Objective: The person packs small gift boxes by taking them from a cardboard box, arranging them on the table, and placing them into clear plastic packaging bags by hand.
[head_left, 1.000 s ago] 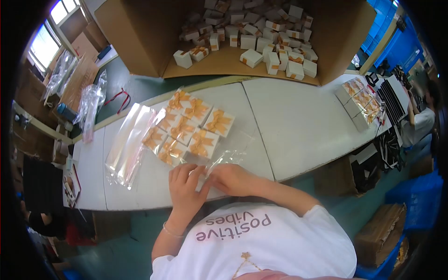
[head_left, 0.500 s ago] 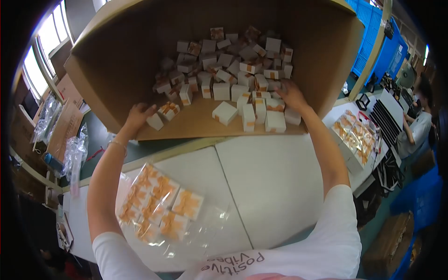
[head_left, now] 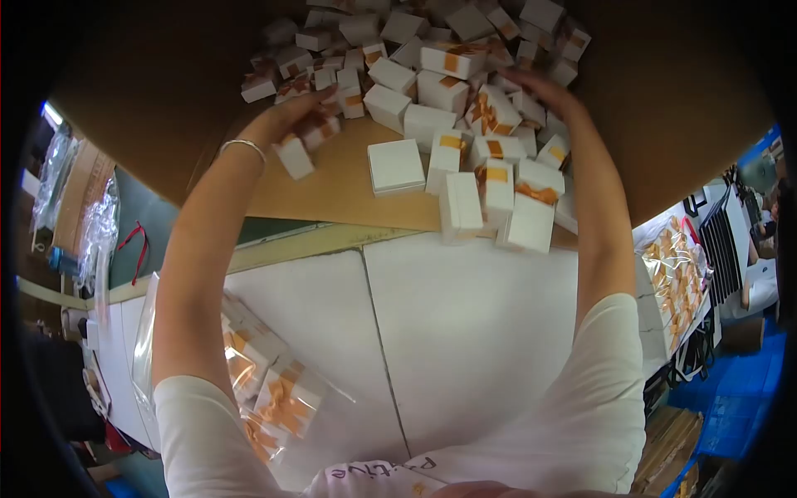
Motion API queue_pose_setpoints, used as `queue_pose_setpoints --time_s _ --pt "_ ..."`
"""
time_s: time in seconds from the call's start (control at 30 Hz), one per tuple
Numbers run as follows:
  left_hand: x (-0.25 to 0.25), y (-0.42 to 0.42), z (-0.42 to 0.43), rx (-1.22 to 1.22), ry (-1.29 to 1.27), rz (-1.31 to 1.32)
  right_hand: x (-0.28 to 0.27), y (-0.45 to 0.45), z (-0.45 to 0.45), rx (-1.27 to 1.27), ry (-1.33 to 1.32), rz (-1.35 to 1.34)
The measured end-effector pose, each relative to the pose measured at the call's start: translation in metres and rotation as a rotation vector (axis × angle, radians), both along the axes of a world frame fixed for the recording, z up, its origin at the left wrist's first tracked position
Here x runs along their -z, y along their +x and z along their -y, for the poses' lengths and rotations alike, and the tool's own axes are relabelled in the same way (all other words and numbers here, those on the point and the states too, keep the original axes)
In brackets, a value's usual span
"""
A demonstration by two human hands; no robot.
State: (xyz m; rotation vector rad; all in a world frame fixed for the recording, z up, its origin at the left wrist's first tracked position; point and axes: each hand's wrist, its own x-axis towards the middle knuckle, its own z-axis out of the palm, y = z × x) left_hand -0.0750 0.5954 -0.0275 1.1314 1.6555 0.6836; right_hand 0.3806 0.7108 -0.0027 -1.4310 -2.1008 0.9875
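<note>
Small white gift boxes (head_left: 396, 166) with orange ribbon bows lie in a loose heap inside a large cardboard carton (head_left: 332, 195) tipped open toward me. My left hand (head_left: 292, 114) reaches into the left of the heap. Its fingers stretch over a ribboned box (head_left: 322, 131), and a white box (head_left: 294, 158) sits just below the palm. On the heap's right side, my right hand (head_left: 544, 90) lies against the boxes with fingers extended. Several boxes near the carton's front edge stand close to my right forearm. Both hands' fingertips are partly hidden among the boxes.
A clear plastic bag of bow-tied boxes (head_left: 286, 394) rests on the white table (head_left: 465, 332) beneath my left arm. Another wrapped batch of boxes (head_left: 677, 274) is at the right. Plastic wrapping (head_left: 98, 232) and a red cord (head_left: 137, 241) lie at the left. A co-worker sits far right.
My view has moved closer to the carton. Both hands have gone deeper into it, the left moving in from the front left edge. Boxes at the front right have shifted toward the carton's edge.
</note>
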Motion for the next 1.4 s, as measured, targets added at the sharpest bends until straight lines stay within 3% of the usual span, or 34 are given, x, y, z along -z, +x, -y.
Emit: queue_pose_setpoints --time_s 0.03,0.1,0.17,0.2,0.3,0.43,0.5,0.53,0.57,0.6,0.7,0.73,0.77,0.9,0.97,1.0,1.03,1.1,1.17,1.23,1.3,1.37,1.4 --pt "-0.004 0.014 0.008 0.054 -0.076 0.022 0.005 0.002 0.011 -0.079 -0.007 -0.024" --pt "-0.015 0.056 0.039 0.055 -0.052 0.096 0.003 -0.012 0.02 -0.336 -0.051 0.323" --pt "-0.03 0.099 0.074 0.031 -0.093 0.068 0.017 -0.03 0.059 -0.351 0.154 0.209" --pt "-0.035 0.116 0.094 0.026 -0.105 0.072 0.002 -0.038 0.085 -0.341 -0.02 0.136" --pt "-0.034 0.149 0.138 0.007 -0.058 0.048 0.009 -0.032 0.116 -0.382 0.07 -0.011" --pt "-0.034 0.172 0.175 0.072 0.013 -0.209 0.009 -0.015 0.162 -0.36 -0.06 -0.164" --pt "-0.054 0.197 0.212 0.185 -0.024 -0.654 0.004 -0.002 0.189 -0.319 0.015 -0.092" --pt "-0.05 0.209 0.247 0.113 0.506 -1.008 -0.001 0.006 0.201 -0.265 0.232 -0.055" --pt "-0.057 0.217 0.268 0.214 0.587 -0.972 -0.005 0.015 0.215 -0.206 0.446 -0.013" --pt "-0.065 0.225 0.29 0.315 0.661 -0.927 -0.04 0.022 0.268 -0.123 0.465 0.046" --pt "-0.064 0.258 0.37 0.517 0.75 -0.794 -0.061 0.052 0.375 0.105 0.359 0.336" --pt "-0.045 0.268 0.388 0.498 0.825 -0.93 -0.058 0.057 0.421 0.194 0.299 0.43" --pt "-0.028 0.275 0.401 0.473 0.893 -1.062 -0.04 0.057 0.46 0.229 0.363 0.431" --pt "0.005 0.292 0.438 0.426 1.033 -1.067 0.054 0.054 0.542 0.223 0.57 0.498" --pt "0.004 0.294 0.467 0.567 0.95 -0.806 0.066 0.054 0.559 0.239 0.716 0.266" --pt "0.011 0.291 0.487 0.574 0.946 -0.795 0.048 0.049 0.573 0.27 0.595 -0.016" --pt "0.017 0.282 0.507 0.523 1.0 -0.79 0.03 0.054 0.58 0.28 0.588 -0.011" --pt "0.019 0.27 0.536 0.494 1.062 -0.783 0.005 0.069 0.578 0.244 -0.262 -0.511" --pt "0.012 0.263 0.552 0.426 0.861 -0.592 0.013 0.068 0.559 0.281 -0.285 -0.451" --pt "0.013 0.264 0.551 0.38 0.878 -0.554 0.005 0.06 0.55 0.27 -0.346 -0.038" --pt "0.01 0.27 0.542 0.28 0.874 -0.52 -0.005 0.057 0.556 0.277 -0.373 0.089" --pt "0.013 0.27 0.531 0.317 0.804 -0.522 0.006 0.055 0.57 0.273 0.335 0.29" --pt "0.012 0.269 0.524 0.364 0.744 -0.542 0.006 0.051 0.575 0.269 0.344 0.291"
